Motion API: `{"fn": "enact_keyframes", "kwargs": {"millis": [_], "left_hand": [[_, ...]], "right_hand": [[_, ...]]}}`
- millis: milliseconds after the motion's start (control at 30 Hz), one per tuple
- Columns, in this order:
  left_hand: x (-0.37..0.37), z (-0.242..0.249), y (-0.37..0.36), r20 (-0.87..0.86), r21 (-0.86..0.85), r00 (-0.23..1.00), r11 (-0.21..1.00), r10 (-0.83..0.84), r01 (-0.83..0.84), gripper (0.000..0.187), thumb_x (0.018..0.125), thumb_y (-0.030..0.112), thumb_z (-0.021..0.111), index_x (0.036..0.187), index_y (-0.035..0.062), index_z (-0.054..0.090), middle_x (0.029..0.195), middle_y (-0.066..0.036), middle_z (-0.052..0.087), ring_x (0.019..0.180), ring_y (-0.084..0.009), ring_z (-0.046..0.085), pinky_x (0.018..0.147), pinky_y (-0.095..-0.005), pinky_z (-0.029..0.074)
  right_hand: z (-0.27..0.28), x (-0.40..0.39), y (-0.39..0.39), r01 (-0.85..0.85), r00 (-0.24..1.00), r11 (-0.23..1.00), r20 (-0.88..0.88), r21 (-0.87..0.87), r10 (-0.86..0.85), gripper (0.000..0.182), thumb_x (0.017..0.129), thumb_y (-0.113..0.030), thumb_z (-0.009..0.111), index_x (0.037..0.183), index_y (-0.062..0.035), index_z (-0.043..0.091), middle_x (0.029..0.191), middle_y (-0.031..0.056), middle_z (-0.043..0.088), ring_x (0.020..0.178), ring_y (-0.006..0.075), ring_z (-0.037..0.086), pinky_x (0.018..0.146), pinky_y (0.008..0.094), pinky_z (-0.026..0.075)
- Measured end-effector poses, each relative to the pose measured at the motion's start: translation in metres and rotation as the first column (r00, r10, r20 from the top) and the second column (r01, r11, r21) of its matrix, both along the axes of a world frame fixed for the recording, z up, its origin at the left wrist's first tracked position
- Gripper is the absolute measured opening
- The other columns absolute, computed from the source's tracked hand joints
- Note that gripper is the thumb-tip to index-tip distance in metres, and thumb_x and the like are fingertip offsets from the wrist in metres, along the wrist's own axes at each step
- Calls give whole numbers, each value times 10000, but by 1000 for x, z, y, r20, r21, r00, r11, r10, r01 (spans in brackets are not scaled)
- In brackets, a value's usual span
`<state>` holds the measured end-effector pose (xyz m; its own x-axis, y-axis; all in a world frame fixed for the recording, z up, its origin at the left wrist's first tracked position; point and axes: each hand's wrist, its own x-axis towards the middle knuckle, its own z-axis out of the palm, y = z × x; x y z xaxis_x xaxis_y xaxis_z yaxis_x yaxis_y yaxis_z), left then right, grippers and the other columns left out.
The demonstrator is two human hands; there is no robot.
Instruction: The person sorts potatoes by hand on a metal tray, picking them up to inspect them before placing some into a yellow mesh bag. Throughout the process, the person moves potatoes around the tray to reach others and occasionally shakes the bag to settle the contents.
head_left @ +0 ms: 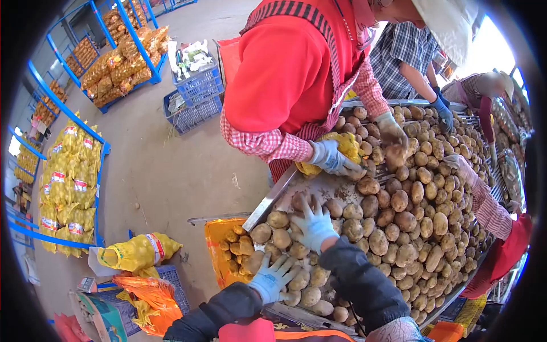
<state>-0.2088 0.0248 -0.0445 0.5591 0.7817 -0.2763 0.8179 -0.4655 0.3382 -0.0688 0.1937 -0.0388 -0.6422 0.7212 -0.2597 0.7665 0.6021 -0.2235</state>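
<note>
Both my hands wear pale blue-white gloves and rest over the potatoes (pixel 378 242) on a metal sorting table (pixel 272 196). My left hand (pixel 273 277) lies at the table's near left corner, fingers spread against several potatoes. Farther in, my right hand (pixel 313 223) has its fingers stretched apart and touches potatoes by a bare strip of the tabletop. Just left of my left hand, an orange bag (pixel 213 245) hangs open at the table's end with potatoes inside. Neither hand is wrapped round a potato.
Across the table, a person in red (pixel 285 74) holds a yellow mesh bag (pixel 347 147) among the potatoes. Other workers' gloved hands reach in from the right and back. Blue crates (pixel 196 91), a filled yellow sack (pixel 137 252) and racks of bagged potatoes (pixel 68 182) stand to the left.
</note>
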Motion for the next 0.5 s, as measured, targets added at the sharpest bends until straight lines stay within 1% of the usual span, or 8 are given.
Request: {"fn": "enact_keyframes", "kwargs": {"millis": [67,100,167,267,367,400,467,500], "left_hand": [[3,3,-17,6,-83,995,992,101,-100,913,715,645,574,1414,103,347,1455,-170,330,1365,-375,260,1046,-670,90],[3,1,-26,-47,-83,996,993,75,-79,964,712,652,589,1438,86,300,1488,-147,277,1370,-392,231,1063,-653,80],[2,-15,-48,0,-5,996,996,86,-86,967,699,670,584,1422,81,326,1468,-154,309,1374,-398,218,1078,-630,74],[4,-18,-52,23,95,996,992,85,-87,972,683,687,587,1403,77,355,1437,-156,353,1383,-394,196,1101,-597,70],[10,-23,-32,-105,172,991,983,85,-66,899,709,653,593,1376,83,397,1420,-135,381,1380,-347,240,1106,-580,97],[9,-35,-25,33,240,986,957,161,-164,857,724,638,578,1361,86,424,1401,-124,409,1366,-321,279,1112,-557,103],[3,-33,-9,67,176,977,962,200,-209,818,758,599,551,1386,97,401,1456,-97,360,1378,-280,265,1114,-547,93],[-1,-35,-3,-6,250,989,957,150,-144,781,775,610,513,1365,104,433,1443,-91,375,1355,-263,300,1111,-543,97]], "right_hand": [[5,28,-32,-194,980,978,66,82,188,537,800,-447,618,1287,-239,534,1517,116,215,1370,433,210,1024,640,243],[4,43,-49,-185,981,979,69,83,180,537,800,-447,618,1287,-239,534,1517,116,215,1370,433,210,1024,640,243],[-2,71,-84,-139,975,990,-172,8,138,571,810,-452,604,1310,-193,508,1476,105,301,1348,444,243,1064,610,201],[11,109,-138,-206,978,977,3,-52,207,655,785,-471,631,1347,-183,458,1430,154,354,1322,456,270,1067,602,202],[15,127,-181,-187,982,982,-22,-37,187,637,780,-477,633,1328,-192,477,1404,176,383,1322,465,266,1062,606,217],[10,124,-188,-137,987,988,-89,-68,131,633,775,-454,642,1309,-148,492,1402,180,385,1339,443,255,1073,588,217],[1,111,-189,-86,985,992,-155,-95,70,631,770,-431,651,1289,-103,507,1399,183,387,1356,421,245,1084,570,217],[-2,98,-182,-173,972,984,-167,-33,165,647,762,-418,658,1280,-63,502,1400,189,385,1361,400,252,1088,547,229]]}}
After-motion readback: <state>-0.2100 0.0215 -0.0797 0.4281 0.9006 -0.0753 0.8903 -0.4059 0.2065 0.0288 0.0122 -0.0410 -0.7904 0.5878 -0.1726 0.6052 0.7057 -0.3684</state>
